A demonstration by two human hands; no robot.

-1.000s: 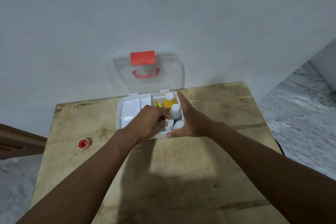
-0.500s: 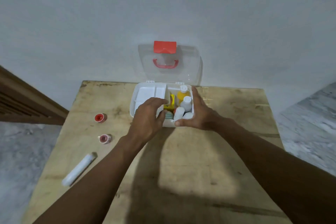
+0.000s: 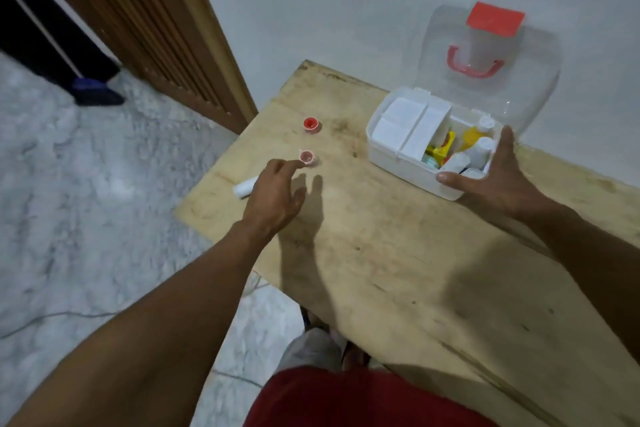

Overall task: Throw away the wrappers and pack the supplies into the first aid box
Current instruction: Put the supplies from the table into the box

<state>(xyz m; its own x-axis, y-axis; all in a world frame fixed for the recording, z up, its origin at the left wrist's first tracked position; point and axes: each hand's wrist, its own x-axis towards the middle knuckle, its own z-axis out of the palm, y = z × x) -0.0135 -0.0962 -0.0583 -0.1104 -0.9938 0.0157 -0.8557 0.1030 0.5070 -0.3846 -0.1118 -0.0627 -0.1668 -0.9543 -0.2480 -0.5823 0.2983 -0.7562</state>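
Note:
The white first aid box point(image 3: 398, 163) stands open at the table's far right, its clear lid point(image 3: 485, 66) with a red latch and handle leaning on the wall. Inside are a white tray, white bottles, a yellow bottle and yellow and teal items. My right hand point(image 3: 498, 173) rests open against the box's near right corner, thumb on the rim. My left hand point(image 3: 277, 194) hovers open over the table's left part, fingertips just short of a small pink roll point(image 3: 307, 158). A red roll point(image 3: 311, 124) lies beyond it. A white tube point(image 3: 244, 188) lies partly hidden under my left hand.
The wooden table point(image 3: 398, 253) ends close to the left of the rolls, with marble floor below. A brown slatted door stands at the far left. The wall is right behind the box.
My left hand has come out of the box and moved left toward the pink roll. The view has swung left and down. My right hand stays at the box.

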